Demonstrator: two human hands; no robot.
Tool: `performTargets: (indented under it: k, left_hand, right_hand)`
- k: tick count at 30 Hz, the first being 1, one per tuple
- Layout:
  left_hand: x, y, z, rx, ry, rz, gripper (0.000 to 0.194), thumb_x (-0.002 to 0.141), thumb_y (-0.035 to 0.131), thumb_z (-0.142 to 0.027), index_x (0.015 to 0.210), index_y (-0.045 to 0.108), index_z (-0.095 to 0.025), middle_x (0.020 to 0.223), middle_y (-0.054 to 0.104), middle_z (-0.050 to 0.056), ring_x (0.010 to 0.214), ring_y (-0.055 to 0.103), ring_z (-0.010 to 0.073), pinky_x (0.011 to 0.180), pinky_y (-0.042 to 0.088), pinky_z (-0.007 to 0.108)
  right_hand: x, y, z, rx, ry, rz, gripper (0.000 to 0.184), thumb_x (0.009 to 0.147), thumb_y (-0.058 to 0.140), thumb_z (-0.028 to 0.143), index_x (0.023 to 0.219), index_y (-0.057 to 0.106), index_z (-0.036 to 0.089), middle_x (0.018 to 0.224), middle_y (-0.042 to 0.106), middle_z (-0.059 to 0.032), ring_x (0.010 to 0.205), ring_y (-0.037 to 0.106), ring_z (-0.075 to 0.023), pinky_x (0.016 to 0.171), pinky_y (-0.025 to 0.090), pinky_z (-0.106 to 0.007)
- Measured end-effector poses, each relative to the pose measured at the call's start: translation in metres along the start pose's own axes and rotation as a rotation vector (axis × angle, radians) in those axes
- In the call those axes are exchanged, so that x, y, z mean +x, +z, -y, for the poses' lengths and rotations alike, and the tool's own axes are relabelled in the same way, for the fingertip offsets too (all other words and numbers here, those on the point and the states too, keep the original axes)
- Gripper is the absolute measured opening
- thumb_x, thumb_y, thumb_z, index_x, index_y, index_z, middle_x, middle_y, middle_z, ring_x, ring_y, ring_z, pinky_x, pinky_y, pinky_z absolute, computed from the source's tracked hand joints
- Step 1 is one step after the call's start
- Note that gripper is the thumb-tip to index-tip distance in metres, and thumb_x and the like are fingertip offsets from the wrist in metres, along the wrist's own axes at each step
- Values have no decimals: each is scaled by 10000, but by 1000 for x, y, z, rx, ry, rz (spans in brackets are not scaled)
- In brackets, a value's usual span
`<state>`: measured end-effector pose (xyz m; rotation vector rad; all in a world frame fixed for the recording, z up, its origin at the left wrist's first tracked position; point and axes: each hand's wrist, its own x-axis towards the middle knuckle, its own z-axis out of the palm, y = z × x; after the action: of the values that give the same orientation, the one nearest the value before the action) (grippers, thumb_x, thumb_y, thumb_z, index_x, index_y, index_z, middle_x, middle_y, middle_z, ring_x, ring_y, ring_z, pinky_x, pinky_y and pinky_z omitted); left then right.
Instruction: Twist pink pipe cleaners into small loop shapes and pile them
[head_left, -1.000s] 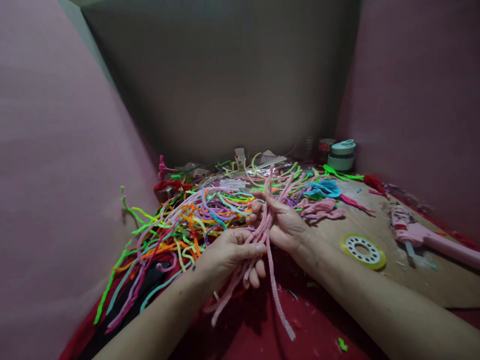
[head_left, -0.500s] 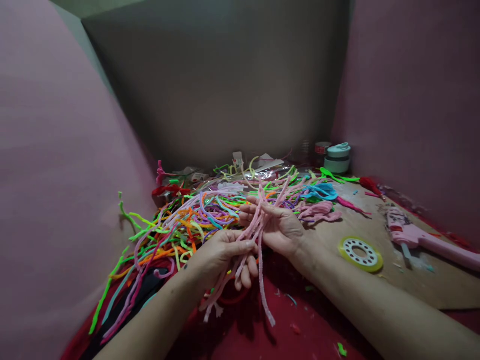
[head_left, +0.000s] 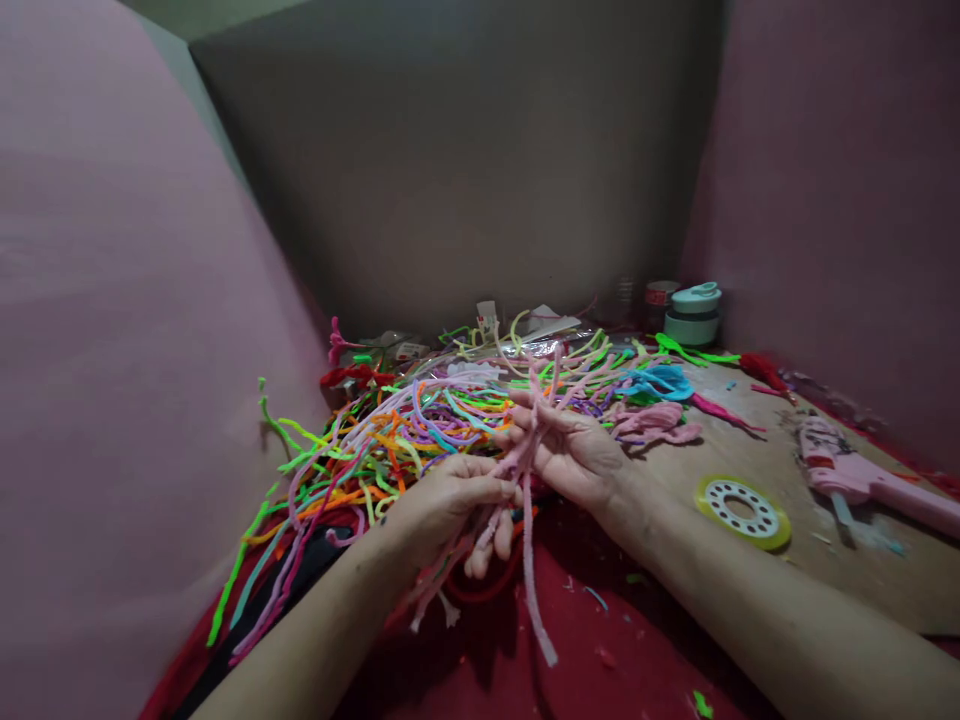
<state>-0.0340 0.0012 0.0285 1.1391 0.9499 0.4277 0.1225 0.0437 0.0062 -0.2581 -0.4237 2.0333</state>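
Observation:
Several pink pipe cleaners (head_left: 529, 520) form a bundle between my hands, crossing near their upper ends. My left hand (head_left: 472, 505) pinches the lower part between thumb and fingers, and loose ends hang below it. One strand dangles apart toward the red cloth. Higher up, my right hand (head_left: 574, 450) has its thumb and fingers closed around the upper part of the same bundle. Behind both hands spreads a tangled pile of coloured pipe cleaners (head_left: 390, 430). A folded pink bunch (head_left: 656, 423) lies just past my right hand.
On the board (head_left: 757, 590) at the right lie a yellow-rimmed tape roll (head_left: 744, 512) and a pink glue gun (head_left: 862, 475). A mint lidded container (head_left: 693, 318) stands at the back. Red cloth (head_left: 480, 660) with scraps covers the front. Pink walls rise on both sides.
The view has shifted, so the surroundings sit slightly farther right. My right hand's fingers have drawn closer around the upper strands, which now stand more tightly together. My left hand keeps its pinch.

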Motion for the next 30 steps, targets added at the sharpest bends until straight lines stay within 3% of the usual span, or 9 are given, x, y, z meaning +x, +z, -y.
performTargets:
  k: [3, 7, 9, 11, 13, 16, 19, 26, 30]
  left_hand:
    - [-6, 1, -6, 277, 93, -106, 256, 794, 497, -369, 828, 571, -127, 620, 652, 55, 415, 542, 109, 426, 432, 216]
    - [-6, -29, -22, 842, 465, -724, 253, 816, 477, -361, 859, 630, -165, 758, 655, 31, 695, 595, 147, 670, 456, 257]
    - [2, -54, -26, 1109, 524, -864, 238, 831, 443, -279, 866, 656, -179, 848, 667, 44, 801, 590, 165, 764, 432, 281]
    - [13, -76, -24, 1370, 466, -858, 244, 803, 445, -191, 850, 684, -173, 882, 673, 70, 852, 581, 188, 783, 415, 292]
    - [21, -91, -18, 1525, 331, -812, 254, 780, 453, -165, 828, 702, -179, 840, 686, 81, 811, 588, 200, 744, 408, 297]
    - [24, -98, -9, 1591, 237, -716, 228, 763, 482, -179, 744, 709, -185, 747, 690, 72, 727, 593, 183, 688, 390, 272]
    - [19, -98, -6, 1583, 198, -665, 187, 744, 520, -208, 705, 702, -196, 683, 679, 44, 649, 587, 152, 612, 368, 236]
    - [29, -107, -12, 1575, 118, -887, 247, 776, 457, -214, 874, 683, -196, 825, 671, 97, 747, 600, 203, 625, 386, 266]
    - [43, -110, -11, 1591, 107, -905, 227, 767, 469, -228, 768, 694, -197, 792, 652, 110, 738, 596, 223, 612, 391, 283]
  right_hand:
    - [-1, -3, 0, 10, 72, -11, 217, 906, 356, 183, 775, 523, 135, 478, 399, 50, 377, 360, -63, 363, 348, -166]
    - [2, -5, 1, -36, 84, -96, 213, 892, 365, 129, 728, 501, 128, 450, 326, 73, 325, 262, -39, 288, 217, -135]
    - [9, -3, -1, -81, 96, -112, 181, 871, 388, 96, 748, 519, 117, 449, 356, 72, 300, 232, -26, 268, 191, -128]
    - [20, 2, -5, -131, 91, -121, 176, 869, 388, 89, 786, 542, 102, 494, 456, 43, 286, 248, -15, 255, 197, -124]
    - [34, 9, -11, -173, 80, -128, 173, 864, 390, 79, 805, 552, 93, 597, 562, -12, 317, 372, -26, 262, 259, -122]
    - [52, 15, -23, -203, 94, -209, 175, 841, 404, 37, 774, 556, 93, 687, 618, -60, 516, 596, -103, 420, 486, -185]
    - [60, 11, -32, -203, 112, -324, 183, 830, 406, 17, 761, 561, 85, 669, 609, -75, 628, 632, -141, 591, 556, -284]
    - [54, -1, -38, -203, 31, -383, 196, 793, 462, 21, 689, 587, 129, 686, 612, -53, 693, 603, -153, 676, 556, -379]
    - [54, 0, -36, -189, 54, -356, 185, 784, 473, 34, 693, 598, 136, 699, 618, -58, 723, 594, -160, 666, 552, -377]
